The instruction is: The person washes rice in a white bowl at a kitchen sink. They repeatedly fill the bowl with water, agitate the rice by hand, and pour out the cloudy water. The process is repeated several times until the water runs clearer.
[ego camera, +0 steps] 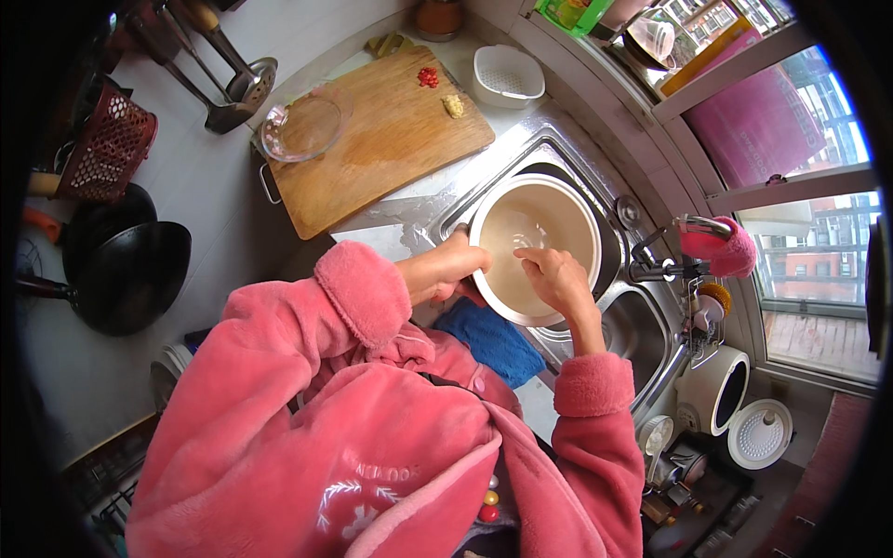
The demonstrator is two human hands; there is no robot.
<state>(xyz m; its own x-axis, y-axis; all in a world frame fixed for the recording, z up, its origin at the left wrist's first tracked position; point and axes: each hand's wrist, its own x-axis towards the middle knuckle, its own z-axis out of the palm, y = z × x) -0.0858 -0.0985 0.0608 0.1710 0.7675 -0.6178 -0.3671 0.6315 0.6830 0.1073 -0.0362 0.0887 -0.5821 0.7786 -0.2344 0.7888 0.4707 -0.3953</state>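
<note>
A round pot (576,217) with a pale cream inside and a white rim is tilted slightly over the left basin of a steel double sink (628,245). My left hand (457,266) grips its left rim, thumb over the edge and fingers beneath. Inside, the bottom looks wet and shiny, with pale, cloudy liquid (520,224); whether grains lie in it I cannot tell. My right hand (556,274) is over the pot's opening with curled fingers, the fingertips near the liquid. Its palm side is hidden, so a held thing cannot be ruled out.
A wooden cutting board (377,150) bears chopped red pepper (428,77), minced garlic (452,106) and a glass plate (307,132). Behind the sink stand a white strainer basket (508,75) and the faucet (656,270). A blue cloth (492,342) hangs at the counter's front edge.
</note>
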